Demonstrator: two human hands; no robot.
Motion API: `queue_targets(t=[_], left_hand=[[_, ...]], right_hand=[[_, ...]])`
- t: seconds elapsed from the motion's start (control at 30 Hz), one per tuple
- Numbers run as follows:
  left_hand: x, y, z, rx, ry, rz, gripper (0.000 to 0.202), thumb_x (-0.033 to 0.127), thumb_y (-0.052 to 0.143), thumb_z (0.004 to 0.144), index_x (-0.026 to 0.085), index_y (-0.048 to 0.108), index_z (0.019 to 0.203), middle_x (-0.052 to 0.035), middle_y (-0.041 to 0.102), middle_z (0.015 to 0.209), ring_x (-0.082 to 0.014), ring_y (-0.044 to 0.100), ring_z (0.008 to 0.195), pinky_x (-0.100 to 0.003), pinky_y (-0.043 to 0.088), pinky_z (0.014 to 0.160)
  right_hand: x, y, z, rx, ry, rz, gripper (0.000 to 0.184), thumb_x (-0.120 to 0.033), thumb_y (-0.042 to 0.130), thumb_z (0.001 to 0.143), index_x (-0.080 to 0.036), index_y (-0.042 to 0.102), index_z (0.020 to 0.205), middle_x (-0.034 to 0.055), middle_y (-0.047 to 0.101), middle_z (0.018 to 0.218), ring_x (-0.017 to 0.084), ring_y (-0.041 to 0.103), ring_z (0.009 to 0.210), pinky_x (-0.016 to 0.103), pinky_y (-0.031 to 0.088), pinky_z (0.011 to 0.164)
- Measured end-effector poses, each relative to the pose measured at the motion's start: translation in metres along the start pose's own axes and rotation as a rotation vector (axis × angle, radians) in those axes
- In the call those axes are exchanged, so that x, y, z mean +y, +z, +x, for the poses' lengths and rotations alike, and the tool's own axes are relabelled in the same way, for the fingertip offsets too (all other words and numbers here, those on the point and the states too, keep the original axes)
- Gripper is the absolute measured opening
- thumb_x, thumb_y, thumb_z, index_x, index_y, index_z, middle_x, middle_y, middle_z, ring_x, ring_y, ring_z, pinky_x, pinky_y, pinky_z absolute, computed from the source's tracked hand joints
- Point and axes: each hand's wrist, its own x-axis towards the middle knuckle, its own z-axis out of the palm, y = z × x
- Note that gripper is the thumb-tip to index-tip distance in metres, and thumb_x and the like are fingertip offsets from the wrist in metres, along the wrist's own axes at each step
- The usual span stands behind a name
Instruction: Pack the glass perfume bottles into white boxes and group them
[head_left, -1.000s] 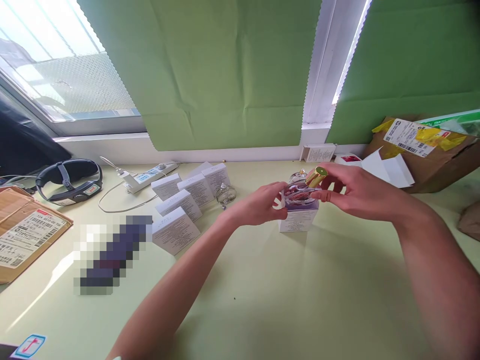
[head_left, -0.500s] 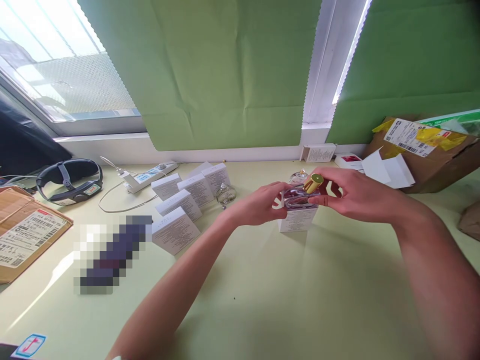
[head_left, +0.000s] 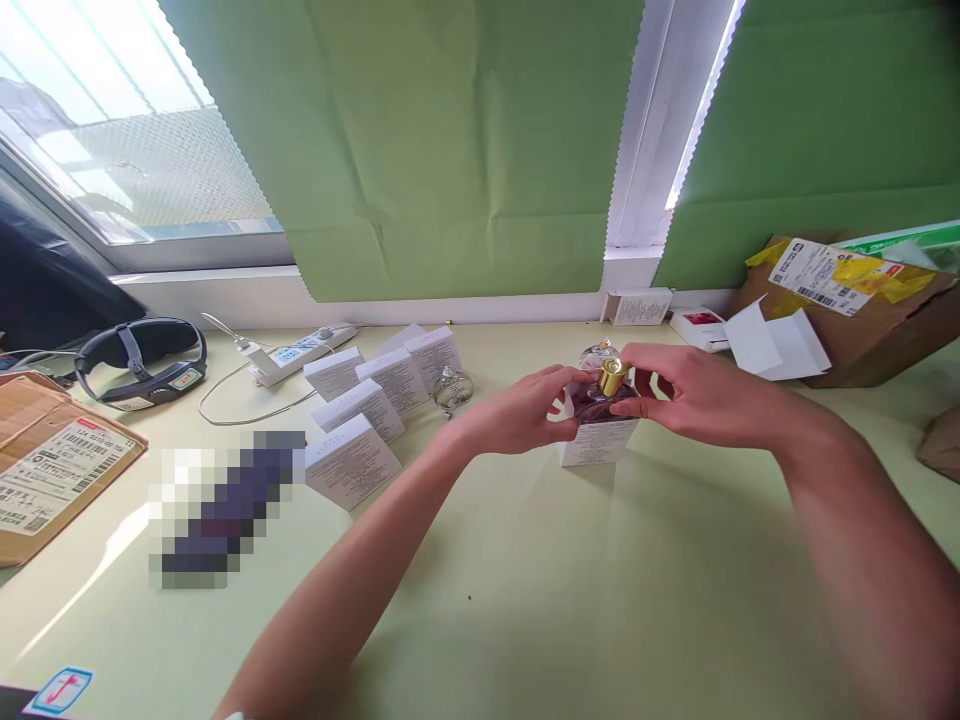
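A purple-tinted glass perfume bottle (head_left: pixel 596 408) with a gold top stands upright between my hands, at the upper edge of a white printed box (head_left: pixel 596 449). Whether its base is inside the box is hidden. My right hand (head_left: pixel 686 390) grips the bottle's right side between thumb and fingers. On the other side, my left hand (head_left: pixel 521 408) is closed round the left edge, where box and bottle meet. Just behind them is a clear glass bottle (head_left: pixel 598 353), partly covered. Another clear glass bottle (head_left: pixel 452 389) lies left of my left hand.
Several white printed boxes (head_left: pixel 352 460) stand to the left. Behind them runs a power strip (head_left: pixel 300 355) with its cable. A headset (head_left: pixel 142 365) and a cardboard parcel (head_left: pixel 64 460) are at far left. On the right, an opened white carton (head_left: pixel 780 340) leans by a large cardboard box (head_left: pixel 847 310).
The perfume bottle has moved slightly left and down towards the white box, and its gold top now tilts less. My right hand has shifted left with it; my left hand has hardly moved.
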Motion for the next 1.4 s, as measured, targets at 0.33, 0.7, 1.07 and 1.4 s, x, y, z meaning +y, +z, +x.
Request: queue_targets(t=[0.33, 0.7, 1.07, 1.4], left_hand=[[0.003, 0.006, 0.003, 0.063, 0.050, 0.048, 0.020, 0.036, 0.052, 0.094, 0.020, 0.058, 0.103, -0.0063, 0.057, 0.105, -0.0168, 0.058, 0.092, -0.036, 0.052, 0.086], [0.000, 0.003, 0.000, 0.031, 0.074, 0.126, 0.022, 0.039, 0.046, 0.097, 0.021, 0.053, 0.108, -0.0067, 0.050, 0.114, -0.0152, 0.056, 0.087, -0.034, 0.050, 0.082], [0.005, 0.005, -0.001, 0.016, 0.049, 0.154, 0.027, 0.037, 0.044, 0.098, 0.023, 0.049, 0.120, -0.0069, 0.048, 0.120, -0.0147, 0.056, 0.087, -0.033, 0.049, 0.081], [0.006, 0.007, -0.001, 0.037, 0.015, 0.150, 0.023, 0.034, 0.049, 0.095, 0.022, 0.053, 0.113, -0.0060, 0.050, 0.115, -0.0157, 0.055, 0.090, -0.033, 0.047, 0.084]], right_hand=[[0.004, 0.004, 0.002, -0.049, 0.022, -0.020, 0.027, -0.051, 0.060, 0.087, -0.026, 0.066, 0.094, 0.0040, 0.057, 0.103, 0.017, 0.055, 0.073, 0.031, 0.041, 0.062], [-0.008, 0.004, 0.002, 0.103, 0.024, 0.055, 0.035, -0.055, 0.061, 0.086, -0.031, 0.069, 0.110, 0.0023, 0.064, 0.092, 0.019, 0.059, 0.076, 0.032, 0.045, 0.064], [-0.020, 0.009, 0.004, 0.073, 0.015, 0.051, 0.026, -0.050, 0.051, 0.094, -0.032, 0.066, 0.104, -0.0017, 0.069, 0.085, 0.017, 0.061, 0.073, 0.030, 0.046, 0.061], [-0.014, 0.003, -0.001, -0.027, 0.081, -0.046, 0.031, -0.054, 0.045, 0.095, -0.032, 0.064, 0.106, -0.0009, 0.070, 0.085, 0.017, 0.061, 0.069, 0.030, 0.043, 0.060]])
